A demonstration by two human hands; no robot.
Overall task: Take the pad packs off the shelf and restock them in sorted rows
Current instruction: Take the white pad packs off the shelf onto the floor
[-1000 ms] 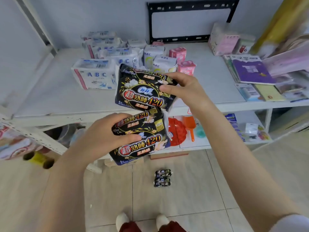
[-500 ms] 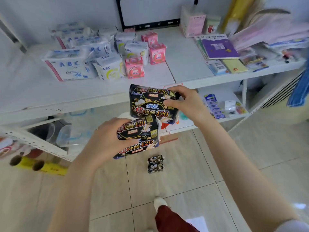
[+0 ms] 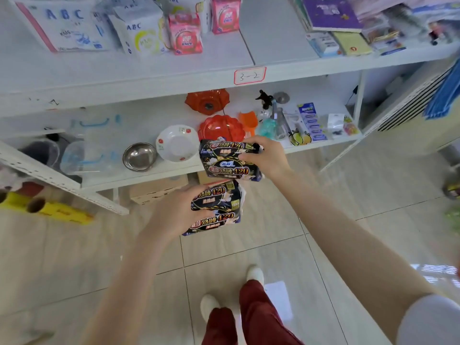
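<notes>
White ABC packs (image 3: 64, 26) and pink packs (image 3: 185, 33) stand on the upper shelf (image 3: 124, 70), left side. Left hand (image 3: 178, 212) grips stacked black packs (image 3: 219, 207) over the floor. Right hand (image 3: 265, 159) grips another black pack (image 3: 225, 164) just above them.

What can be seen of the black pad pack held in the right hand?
The black pad pack is a soft, glossy plastic-wrapped bundle printed with white flowers, a blue oval logo and red-and-gold "420" lettering on its front and top faces. It looks sealed and full. The right hand grips its right end, holding it roughly level in the air before the lower shelf, just above two matching packs in the left hand.
</notes>
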